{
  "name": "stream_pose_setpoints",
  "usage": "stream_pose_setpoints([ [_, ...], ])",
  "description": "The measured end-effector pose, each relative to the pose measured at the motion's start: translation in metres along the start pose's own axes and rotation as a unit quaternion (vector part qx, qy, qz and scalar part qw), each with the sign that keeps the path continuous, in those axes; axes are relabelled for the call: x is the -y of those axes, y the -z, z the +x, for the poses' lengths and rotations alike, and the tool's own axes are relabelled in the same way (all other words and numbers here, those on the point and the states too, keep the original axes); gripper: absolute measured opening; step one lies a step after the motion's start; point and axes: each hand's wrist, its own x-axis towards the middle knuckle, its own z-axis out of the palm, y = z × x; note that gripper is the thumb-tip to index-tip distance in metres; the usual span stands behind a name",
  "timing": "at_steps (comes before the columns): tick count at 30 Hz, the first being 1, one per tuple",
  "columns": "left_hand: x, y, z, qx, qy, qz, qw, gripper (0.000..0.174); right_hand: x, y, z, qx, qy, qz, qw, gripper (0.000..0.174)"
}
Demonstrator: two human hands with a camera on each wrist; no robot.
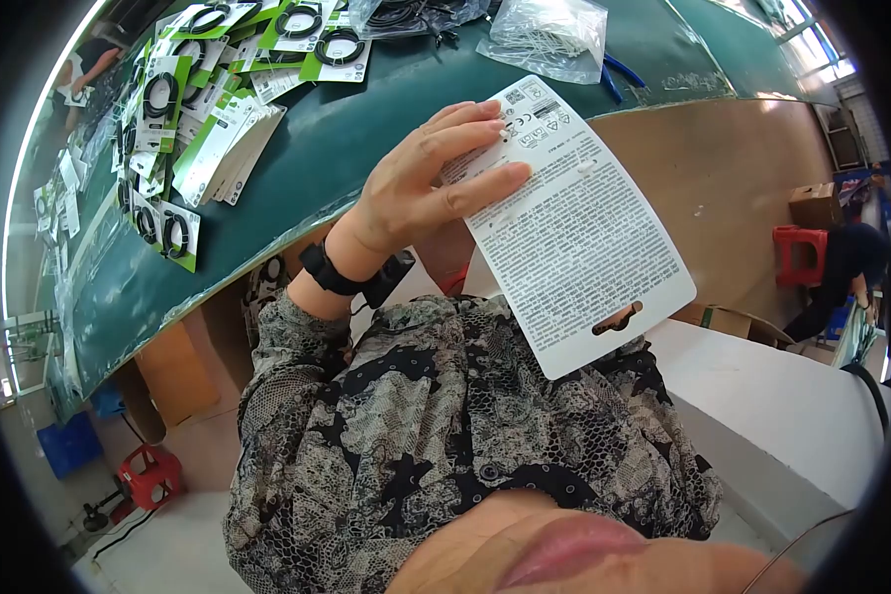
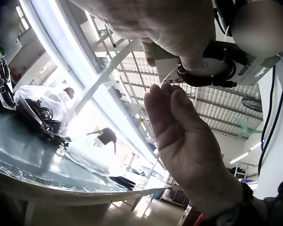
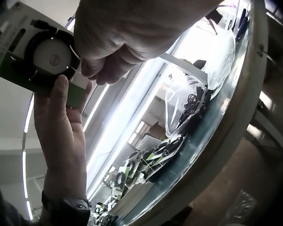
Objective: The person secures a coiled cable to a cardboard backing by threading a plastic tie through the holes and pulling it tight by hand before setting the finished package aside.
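A white and green retail card (image 1: pixel 584 228) has its text-covered back turned to the head view. My left hand (image 1: pixel 416 183) grips its upper left edge, fingers on the back, thumb (image 3: pixel 59 94) on the front. A coiled black cable (image 3: pixel 33 54) is fixed to the card's front around a pale disc, with thin white ties through it. In the head view the card hides my right hand (image 2: pixel 188 146). The left wrist view has it close under the cable, fingertips together, pinching the end of a thin white tie (image 2: pixel 170 73).
Finished-looking carded cables (image 1: pixel 183 109) lie heaped on the green table (image 1: pixel 406 84). Toward the back are a bag of black cables (image 1: pixel 416 15), a bag of white ties (image 1: pixel 554 40) and blue-handled pliers (image 1: pixel 619 74). A white surface (image 1: pixel 762 396) stands on the right.
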Motion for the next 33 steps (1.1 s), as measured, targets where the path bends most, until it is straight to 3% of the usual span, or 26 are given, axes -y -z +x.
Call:
stream_pose_setpoints([
  [3,-0.001,0.0,0.002,-0.009,-0.007,-0.006,1.0,0.04,-0.001,-0.007,-0.004,-0.039,-0.001,0.014,0.999,0.056],
  [7,0.002,0.0,-0.002,-0.005,-0.005,0.027,1.0,0.047,-0.003,-0.011,-0.012,-0.092,-0.002,0.033,0.995,0.051],
  [16,-0.003,0.003,-0.004,0.032,0.021,0.021,0.999,0.041,-0.008,-0.021,0.0,-0.2,-0.003,0.075,0.977,0.041],
  [17,-0.009,0.0,-0.011,0.03,0.142,-0.025,0.989,0.039,-0.014,-0.011,0.023,-0.08,0.165,-0.066,0.981,0.035],
  [18,-0.016,-0.003,-0.019,0.028,0.261,-0.068,0.963,0.036,-0.02,-0.001,0.047,0.046,0.324,-0.203,0.923,0.03],
  [19,-0.019,-0.005,-0.022,0.026,0.376,-0.11,0.92,0.034,-0.024,0.003,0.058,0.169,0.46,-0.328,0.807,0.027],
  [20,-0.021,-0.009,-0.02,0.026,0.377,-0.109,0.92,0.034,-0.023,-0.002,0.058,0.169,0.46,-0.327,0.808,0.027],
  [21,-0.022,-0.017,-0.016,-0.052,0.411,-0.21,0.886,0.031,-0.018,-0.009,0.056,0.131,0.47,-0.378,0.787,0.026],
  [23,-0.025,-0.028,-0.011,-0.206,0.456,-0.397,0.769,0.026,-0.008,-0.024,0.053,0.055,0.483,-0.476,0.733,0.027],
  [24,-0.024,-0.027,-0.01,-0.208,0.456,-0.397,0.769,0.026,-0.006,-0.027,0.052,0.056,0.483,-0.476,0.733,0.027],
  [27,-0.023,-0.026,-0.007,-0.23,0.467,-0.426,0.739,0.023,0.0,-0.034,0.051,0.044,0.559,-0.574,0.597,0.015],
  [28,-0.022,-0.026,-0.008,-0.232,0.468,-0.427,0.738,0.023,0.002,-0.035,0.051,0.046,0.557,-0.576,0.597,0.015],
  [31,-0.02,-0.026,-0.011,-0.228,0.481,-0.401,0.745,0.023,0.009,-0.039,0.052,0.045,0.557,-0.681,0.473,0.017],
  [33,-0.018,-0.026,-0.015,-0.229,0.479,-0.401,0.746,0.023,0.012,-0.044,0.05,0.062,0.548,-0.697,0.459,0.018],
])
